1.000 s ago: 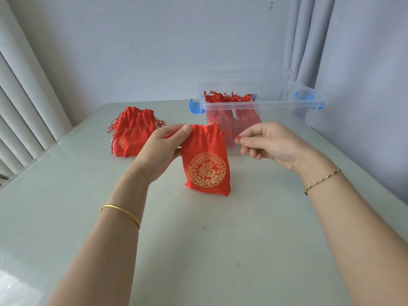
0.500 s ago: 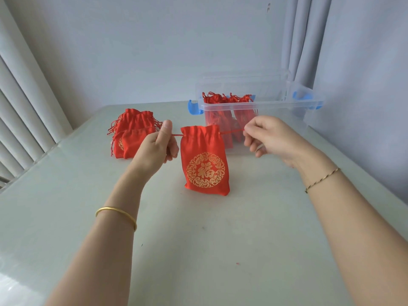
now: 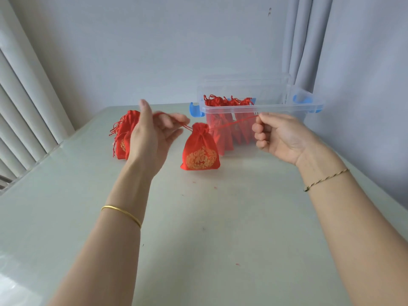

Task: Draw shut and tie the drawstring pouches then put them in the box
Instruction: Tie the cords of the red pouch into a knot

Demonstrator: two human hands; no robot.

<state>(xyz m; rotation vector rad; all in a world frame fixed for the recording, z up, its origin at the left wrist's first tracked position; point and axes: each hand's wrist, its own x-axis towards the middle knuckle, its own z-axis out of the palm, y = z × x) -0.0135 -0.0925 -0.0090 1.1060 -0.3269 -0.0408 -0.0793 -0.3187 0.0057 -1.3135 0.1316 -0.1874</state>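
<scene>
With its mouth cinched, the pouch (image 3: 200, 149) stands on the table (image 3: 220, 228) before the box (image 3: 260, 107). My left hand (image 3: 152, 138) and right hand (image 3: 280, 138) each pinch a cord end. Knotting remains, I judge; several pouches sit boxed, a pile (image 3: 123, 138) waits.

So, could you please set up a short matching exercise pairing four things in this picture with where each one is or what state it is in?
Things:
1. pouch between the hands
2. pile of pouches
3. clear box
4. right hand

Places or states:
A. holds several red pouches standing inside
B. mouth gathered shut, cords pulled out to both sides
C. pinches a taut red cord
D. lies on the table behind the left hand

Pairs: 1-B, 2-D, 3-A, 4-C
</scene>
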